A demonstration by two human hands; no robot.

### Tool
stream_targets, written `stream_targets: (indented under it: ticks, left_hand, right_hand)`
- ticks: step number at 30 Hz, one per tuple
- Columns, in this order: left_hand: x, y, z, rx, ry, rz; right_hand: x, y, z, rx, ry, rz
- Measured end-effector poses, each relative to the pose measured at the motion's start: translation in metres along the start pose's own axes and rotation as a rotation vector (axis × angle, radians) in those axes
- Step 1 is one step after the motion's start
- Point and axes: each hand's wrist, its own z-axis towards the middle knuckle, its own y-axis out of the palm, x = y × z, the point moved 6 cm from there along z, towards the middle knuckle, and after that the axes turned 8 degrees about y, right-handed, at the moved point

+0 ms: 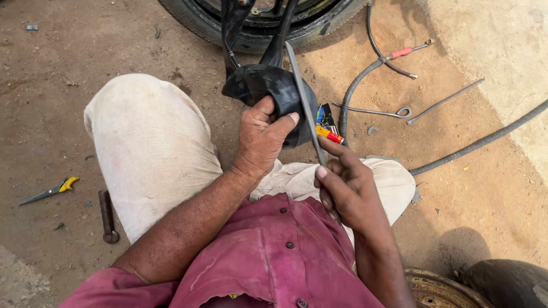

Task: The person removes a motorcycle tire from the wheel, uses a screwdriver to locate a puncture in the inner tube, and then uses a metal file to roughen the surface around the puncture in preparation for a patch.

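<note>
Black rubber inner tube (268,88) folded taut over knee, clamped by left hand (260,140) | right hand (348,188) closed around flat grey metal file (305,102) laid across tube | yellow-handled pliers (51,191) on dirt, far left of hands

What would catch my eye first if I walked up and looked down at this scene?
Mid-frame, the left hand grips a folded black rubber inner tube while the right hand lays a long flat metal file across it. Behind them, at the top, lies a black tyre.
</note>
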Motion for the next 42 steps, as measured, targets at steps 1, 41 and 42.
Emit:
stream_targets:
  ticks: [1, 41, 42]
  left_hand:
    - [0.001, 0.001, 0.000, 0.007, 0.017, -0.041]
    - [0.000, -0.004, 0.001, 0.019, 0.002, -0.047]
    - [0.000, -0.007, 0.004, 0.031, 0.017, -0.061]
  right_hand:
    - [-0.002, 0.002, 0.009, -0.006, -0.009, 0.022]
    - [-0.024, 0.011, 0.005, -0.006, -0.070, -0.028]
    - [-0.028, 0.012, 0.005, -0.005, -0.067, -0.024]
